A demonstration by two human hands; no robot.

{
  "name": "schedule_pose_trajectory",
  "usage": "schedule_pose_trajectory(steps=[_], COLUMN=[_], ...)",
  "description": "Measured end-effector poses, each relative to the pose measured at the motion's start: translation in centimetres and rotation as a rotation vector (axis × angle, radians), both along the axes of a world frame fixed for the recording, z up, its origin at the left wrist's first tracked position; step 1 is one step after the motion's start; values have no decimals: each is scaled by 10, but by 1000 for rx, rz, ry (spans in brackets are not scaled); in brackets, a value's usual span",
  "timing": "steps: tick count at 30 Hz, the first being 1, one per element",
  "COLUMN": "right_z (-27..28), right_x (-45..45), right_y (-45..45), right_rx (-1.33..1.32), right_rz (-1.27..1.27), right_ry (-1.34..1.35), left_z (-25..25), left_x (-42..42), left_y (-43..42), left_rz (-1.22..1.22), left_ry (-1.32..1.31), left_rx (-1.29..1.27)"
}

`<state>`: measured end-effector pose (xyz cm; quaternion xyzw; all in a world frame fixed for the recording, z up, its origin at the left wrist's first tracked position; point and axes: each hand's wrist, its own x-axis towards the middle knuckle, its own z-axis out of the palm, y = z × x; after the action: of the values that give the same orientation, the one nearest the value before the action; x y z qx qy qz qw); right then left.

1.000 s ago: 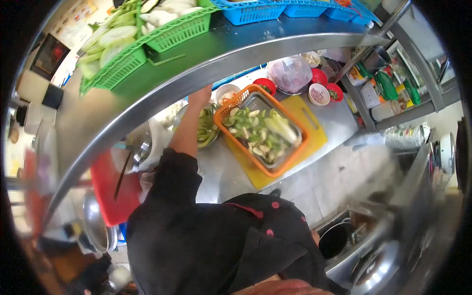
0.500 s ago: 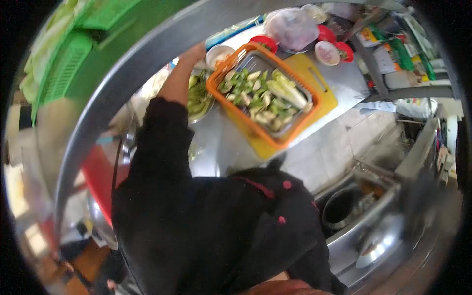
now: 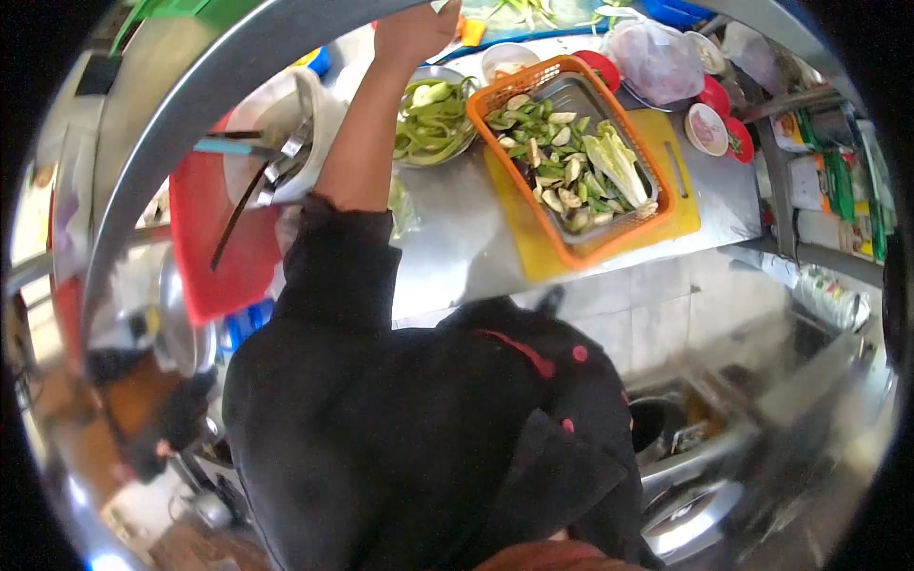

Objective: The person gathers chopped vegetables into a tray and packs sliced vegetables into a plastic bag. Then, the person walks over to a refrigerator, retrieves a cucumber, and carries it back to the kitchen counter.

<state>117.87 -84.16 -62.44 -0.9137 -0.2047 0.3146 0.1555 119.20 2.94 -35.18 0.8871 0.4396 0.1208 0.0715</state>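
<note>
My left hand (image 3: 417, 34) reaches to the far side of the steel counter (image 3: 438, 276), under the shelf edge. Its fingertips are partly cut off by the shelf and the top of the view, so whether it holds anything is unclear. A small orange-yellow object (image 3: 472, 32) is just right of it. Below the hand stands a bowl of green strips (image 3: 438, 124). To the right, an orange basket (image 3: 574, 257) with a metal tray of cut green vegetables, pale slices and a leafy piece rests on a yellow cutting board (image 3: 687, 224). My right hand is out of view.
The curved steel shelf edge (image 3: 205, 90) crosses the upper left. A red tub (image 3: 214, 276) and a white bucket (image 3: 319, 105) with utensils stand left. Small bowls (image 3: 706, 129) and a plastic bag (image 3: 655, 65) lie at the back right. A sink area (image 3: 700, 447) is lower right.
The view has shifted, so the green crates on the shelf have mostly left it. My left hand shows more from under the shelf edge, and the orange-yellow object beside it has come into view.
</note>
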Motion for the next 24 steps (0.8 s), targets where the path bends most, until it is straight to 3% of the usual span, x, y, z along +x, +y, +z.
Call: schedule_pose_trajectory(steps=[2, 3, 6, 9, 14, 18, 22, 24], right_z=[-9, -13, -21, -27, -27, -10, -28, -51], right_x=[24, 33, 73, 118, 179, 208, 243, 244], right_y=[6, 3, -8, -24, -35, -40, -49, -65], right_rx=[-89, -112, -108, -69, 101, 203, 371, 344], right_rz=[129, 169, 163, 82, -359, -724, -882, -370], right_ry=[36, 42, 81, 117, 327, 528, 695, 483], left_z=[33, 28, 38, 26, 10, -12, -50, -64], left_x=[-33, -47, -96, -145, -148, -89, -19, 14], left_y=[-44, -62, -111, -164, -287, -389, -478, -509], left_rz=[-112, -221, -134, 5, 174, 48, -535, -685], left_ry=[-254, -508, -407, -495, -542, -553, -499, -457], left_rx=[82, 307, 166, 193, 190, -134, -239, -388])
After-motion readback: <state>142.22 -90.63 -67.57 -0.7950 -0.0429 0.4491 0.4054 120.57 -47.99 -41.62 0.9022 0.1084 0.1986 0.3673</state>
